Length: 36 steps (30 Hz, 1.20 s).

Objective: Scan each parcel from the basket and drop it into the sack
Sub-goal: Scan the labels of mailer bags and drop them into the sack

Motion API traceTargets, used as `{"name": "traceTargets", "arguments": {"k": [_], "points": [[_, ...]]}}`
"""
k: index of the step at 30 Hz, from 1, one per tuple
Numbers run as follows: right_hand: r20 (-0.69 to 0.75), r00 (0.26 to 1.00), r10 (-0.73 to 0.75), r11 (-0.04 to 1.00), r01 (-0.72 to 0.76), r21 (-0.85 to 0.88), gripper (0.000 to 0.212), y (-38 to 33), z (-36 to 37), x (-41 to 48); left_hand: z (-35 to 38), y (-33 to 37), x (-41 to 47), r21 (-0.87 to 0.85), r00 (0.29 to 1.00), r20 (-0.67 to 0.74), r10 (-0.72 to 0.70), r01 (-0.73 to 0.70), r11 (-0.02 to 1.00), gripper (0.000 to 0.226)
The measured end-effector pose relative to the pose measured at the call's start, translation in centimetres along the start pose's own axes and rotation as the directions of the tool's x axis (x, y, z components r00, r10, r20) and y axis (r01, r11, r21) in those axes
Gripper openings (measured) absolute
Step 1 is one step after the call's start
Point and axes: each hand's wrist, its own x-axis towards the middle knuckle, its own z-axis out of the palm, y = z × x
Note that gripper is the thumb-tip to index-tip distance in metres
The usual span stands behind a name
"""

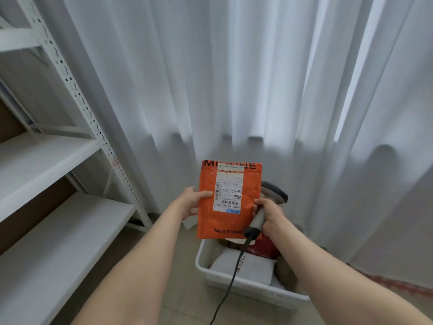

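My left hand (190, 202) holds an orange padded parcel (228, 221) upright by its left edge, thumb on the front beside the white shipping label (228, 193). My right hand (269, 213) grips the grey handle of a barcode scanner (275, 191), whose head sits just behind the parcel's right edge; its black cable (230, 282) hangs down. Below stands the white basket (243, 287) on the floor, holding a white soft parcel (243, 266), a red parcel (263, 248) and others partly hidden. No sack is in view.
A white metal shelving unit (58, 207) fills the left side, its perforated upright (98, 127) close to my left arm. White curtains (257, 78) hang behind the basket. Tiled floor (178, 273) shows between shelf and basket.
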Motion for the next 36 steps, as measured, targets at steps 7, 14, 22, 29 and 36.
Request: {"name": "traceTargets", "arguments": {"k": [7, 14, 22, 29, 36], "points": [[-0.044, 0.985, -0.167, 0.982, 0.163, -0.091, 0.01, -1.6, -2.4, -2.0, 3.9, -2.7, -2.0, -0.08, 0.985, -0.172, 0.031, -0.046, 0.996, 0.033], [0.248, 0.959, -0.135, 0.878, 0.232, -0.419, 0.005, -1.8, -3.6, -5.4, 5.4, -3.9, -1.8, -0.046, 0.92, -0.393, 0.019, -0.04, 0.998, 0.028], [0.323, 0.945, -0.045, 0.845, 0.208, -0.492, 0.012, -1.4, -3.5, -7.2, 5.9, -4.1, -2.3, -0.161, 0.904, -0.424, -0.059, -0.012, 0.987, 0.019], [0.344, 0.939, -0.016, 0.812, 0.213, -0.543, 0.013, -0.9, -3.3, -8.2, 5.8, -4.1, -2.5, -0.186, 0.904, -0.424, -0.057, -0.025, 0.982, 0.021], [0.357, 0.934, -0.003, 0.811, 0.211, -0.546, 0.014, -1.2, -2.9, -8.9, 5.3, -3.7, -2.9, -0.204, 0.907, -0.417, -0.054, -0.036, 0.978, 0.018]]}}
